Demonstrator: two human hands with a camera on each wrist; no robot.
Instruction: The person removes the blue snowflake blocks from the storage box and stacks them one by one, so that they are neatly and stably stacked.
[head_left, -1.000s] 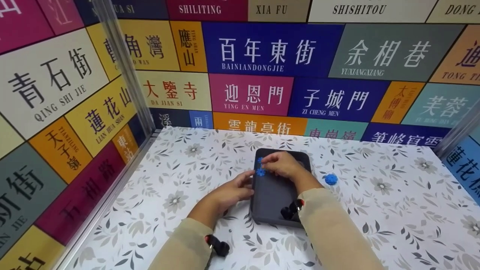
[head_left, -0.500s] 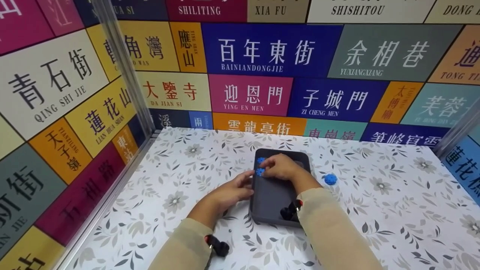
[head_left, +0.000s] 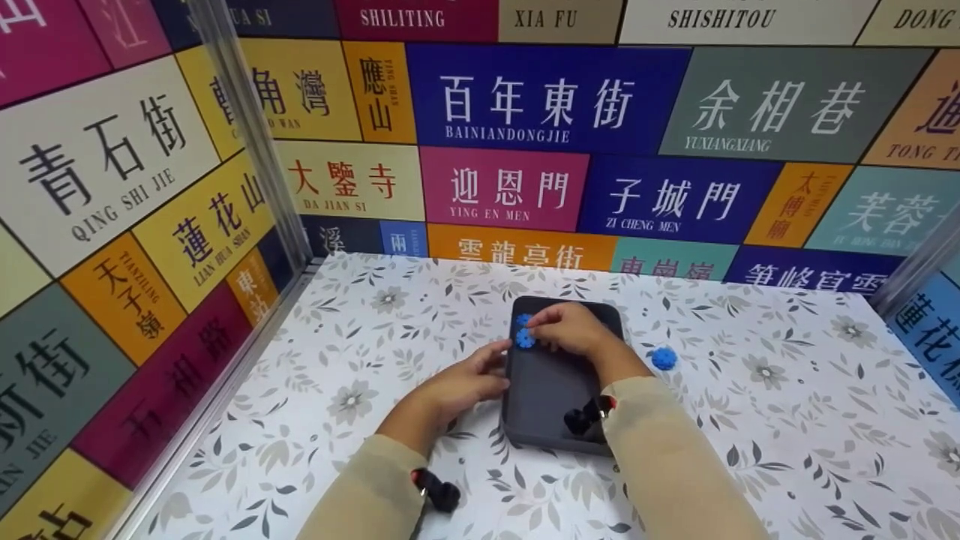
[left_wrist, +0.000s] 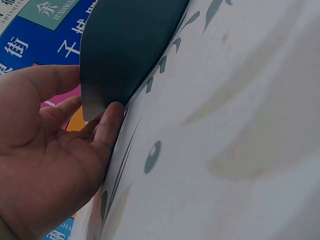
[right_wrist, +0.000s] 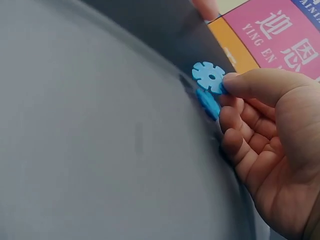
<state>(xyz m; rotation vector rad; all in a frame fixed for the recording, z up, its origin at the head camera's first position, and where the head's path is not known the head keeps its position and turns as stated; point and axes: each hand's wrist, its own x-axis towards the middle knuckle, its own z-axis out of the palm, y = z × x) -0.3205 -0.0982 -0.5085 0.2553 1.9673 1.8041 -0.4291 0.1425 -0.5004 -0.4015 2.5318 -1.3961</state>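
A dark grey rectangular tray [head_left: 551,397] lies on the table. My right hand [head_left: 574,330] is over its far left corner, pinching a blue notched plastic disc [right_wrist: 209,77] between thumb and finger. A second blue disc [right_wrist: 207,103] sits just below the held one in the right wrist view, against the tray's end; whether they touch I cannot tell. In the head view one blue disc [head_left: 523,320] shows beyond the other. My left hand [head_left: 457,386] rests against the tray's left wall, its fingertips touching the outside and rim with fingers fairly straight.
A round blue knobbly piece [head_left: 664,358] lies on the table to the tray's right. The white tabletop [head_left: 360,465] carries a leaf and flower print. Sign-printed walls [head_left: 517,187] stand behind and at the sides.
My right hand has shifted slightly away from me, and the nearer blue disc has moved with it, closer to the farther one. The left hand has stayed at the tray's wall.
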